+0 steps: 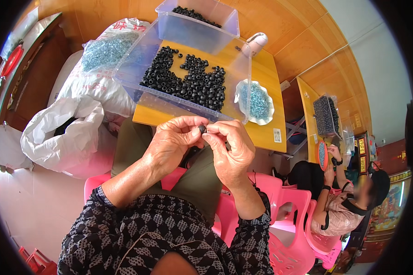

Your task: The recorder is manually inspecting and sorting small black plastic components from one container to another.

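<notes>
Above my lap, my left hand [173, 141] pinches a small round black piece [202, 129] between thumb and fingertips. My right hand [231, 149] meets it there, its thumb and forefinger pressed together at the piece's right side. Whatever tiny part those right fingertips hold is hidden. Just beyond the hands, a clear plastic bin [124, 79] rests tilted over the table edge, with many black bead-like pieces [188, 80] with holes in it. To its right stands a white wavy-rimmed plate [269, 115] heaped with small pale-blue transparent pieces [258, 101].
A second clear bin [202, 33] with black pieces stands farther back on the yellow table [276, 91], near a pink-and-white container [257, 42]. Stuffed white sacks [64, 137] crowd the left. At right, a co-worker [337, 215] sits by another table, among pink plastic chairs [291, 247].
</notes>
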A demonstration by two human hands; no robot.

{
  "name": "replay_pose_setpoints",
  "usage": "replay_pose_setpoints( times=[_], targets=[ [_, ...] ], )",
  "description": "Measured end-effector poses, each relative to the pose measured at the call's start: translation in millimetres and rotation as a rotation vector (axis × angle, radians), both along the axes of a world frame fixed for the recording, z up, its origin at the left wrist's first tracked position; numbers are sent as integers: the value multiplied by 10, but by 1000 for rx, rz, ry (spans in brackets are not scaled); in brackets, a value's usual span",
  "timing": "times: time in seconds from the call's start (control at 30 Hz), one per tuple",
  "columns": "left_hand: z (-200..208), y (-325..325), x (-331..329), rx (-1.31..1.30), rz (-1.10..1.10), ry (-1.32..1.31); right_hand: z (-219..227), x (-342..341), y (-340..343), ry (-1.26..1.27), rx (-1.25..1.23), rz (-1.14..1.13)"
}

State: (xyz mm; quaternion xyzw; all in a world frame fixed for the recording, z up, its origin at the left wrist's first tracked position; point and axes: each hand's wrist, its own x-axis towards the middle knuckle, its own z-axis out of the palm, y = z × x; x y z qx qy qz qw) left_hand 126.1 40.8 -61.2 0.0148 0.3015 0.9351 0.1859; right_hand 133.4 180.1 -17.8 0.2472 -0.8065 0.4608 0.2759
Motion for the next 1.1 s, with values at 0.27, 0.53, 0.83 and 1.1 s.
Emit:
replay_pose_setpoints(
  times=[0.27, 0.53, 0.83, 1.1],
  targets=[
    [-156, -6, 22, 16, -27, 7, -48, -33, 46, 131, 145, 30],
    [-65, 15, 74, 139, -37, -193, -184, 37, -7, 379, 343, -77],
    [-46, 18, 76, 45, -9, -186, -222, 40, -10, 281, 319, -50],
    [-61, 1, 42, 64, -78, -97, 35, -31, 43, 187, 295, -42]
  ],
)
